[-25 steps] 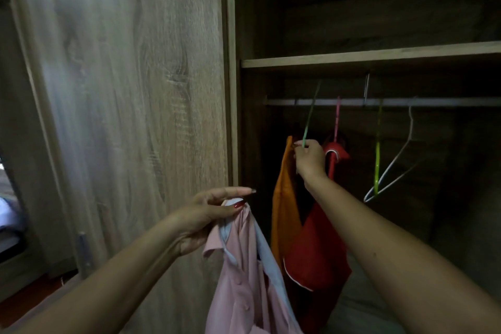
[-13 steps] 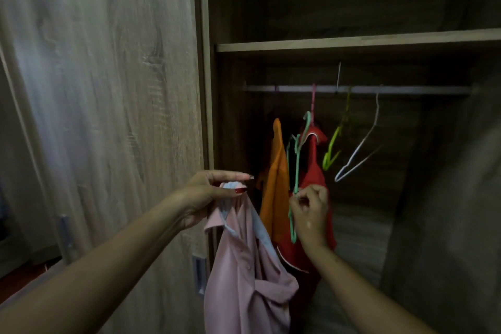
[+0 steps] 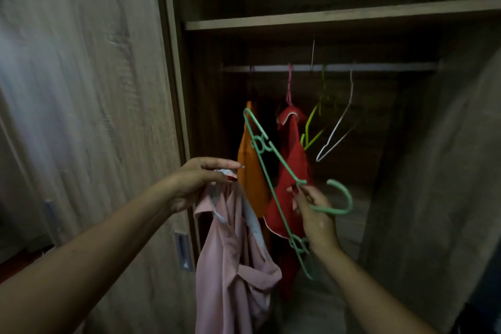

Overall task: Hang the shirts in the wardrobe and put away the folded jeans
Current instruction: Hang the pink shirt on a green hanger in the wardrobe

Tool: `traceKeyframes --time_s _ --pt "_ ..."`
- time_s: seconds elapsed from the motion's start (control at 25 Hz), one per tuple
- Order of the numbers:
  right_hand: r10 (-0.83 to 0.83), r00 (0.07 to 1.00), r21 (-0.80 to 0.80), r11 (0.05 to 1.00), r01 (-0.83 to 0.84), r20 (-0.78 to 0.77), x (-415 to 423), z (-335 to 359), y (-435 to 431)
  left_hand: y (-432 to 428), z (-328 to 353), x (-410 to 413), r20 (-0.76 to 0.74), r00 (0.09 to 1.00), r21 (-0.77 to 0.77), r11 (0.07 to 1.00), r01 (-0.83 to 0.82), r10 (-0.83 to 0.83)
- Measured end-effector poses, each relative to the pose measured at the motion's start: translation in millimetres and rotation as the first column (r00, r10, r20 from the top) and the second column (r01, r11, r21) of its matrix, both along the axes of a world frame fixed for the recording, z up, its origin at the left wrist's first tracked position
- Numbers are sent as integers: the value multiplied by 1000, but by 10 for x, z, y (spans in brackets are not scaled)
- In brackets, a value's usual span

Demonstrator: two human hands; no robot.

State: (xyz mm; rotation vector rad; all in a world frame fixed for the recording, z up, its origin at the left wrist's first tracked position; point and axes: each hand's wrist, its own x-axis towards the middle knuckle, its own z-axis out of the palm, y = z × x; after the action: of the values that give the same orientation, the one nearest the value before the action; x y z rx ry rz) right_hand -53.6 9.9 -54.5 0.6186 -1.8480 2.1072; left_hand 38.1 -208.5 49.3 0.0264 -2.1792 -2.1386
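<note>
My left hand [image 3: 202, 180] pinches the collar of a pink shirt [image 3: 233, 266], which hangs down in front of the open wardrobe. In my right hand [image 3: 311, 209] is a green plastic hanger [image 3: 267, 163], gripped near its neck and tilted, with its hook pointing right. It is off the rail [image 3: 379, 67]. On the rail behind hang an orange shirt [image 3: 250, 179] and a red shirt [image 3: 294, 160] on a pink hanger. No jeans are in view.
Two bare hangers, a yellow-green hanger [image 3: 311, 133] and a white hanger [image 3: 339, 130], hang on the rail to the right. A wooden shelf [image 3: 339, 17] runs above the rail. The sliding door [image 3: 89, 116] with a metal pull [image 3: 183, 251] stands at the left.
My right hand has taken the green hanger off the rail, lowered it and turned it sideways. My left hand has kept hold of the pink shirt's collar.
</note>
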Motion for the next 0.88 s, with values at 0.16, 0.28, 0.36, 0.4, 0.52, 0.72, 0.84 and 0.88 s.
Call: traceKeyframes --time_s 0.16,0.28,0.36,0.4,0.52,0.72,0.84,0.88 --pt "228 968 -368 913 -175 106 199 509 -23 62 15 12 -6 1000 37 999 -2 2" --pt "330 920 -503 844 -188 210 301 537 -175 40 23 33 3 999 63 997 46 -46" --pt "306 920 -452 875 -171 244 303 318 -288 -47 52 34 -10 994 135 985 110 -110" --pt "280 923 -384 908 -166 265 279 159 -315 -103 83 46 -17 991 185 973 135 -135" --pt "195 944 0 979 -203 266 110 -305 -176 -312 166 81 -67 994 288 953 98 -82" --pt "254 947 610 725 -320 195 -139 -308 269 -502 104 169 -87 981 -269 944 -192 174" --pt "216 961 750 604 -271 174 -265 -262 358 -559 -28 133 -241 933 -531 769 -357 266" --pt "199 965 768 586 -257 171 -263 -257 381 -549 -37 121 -291 926 -597 710 -373 242"
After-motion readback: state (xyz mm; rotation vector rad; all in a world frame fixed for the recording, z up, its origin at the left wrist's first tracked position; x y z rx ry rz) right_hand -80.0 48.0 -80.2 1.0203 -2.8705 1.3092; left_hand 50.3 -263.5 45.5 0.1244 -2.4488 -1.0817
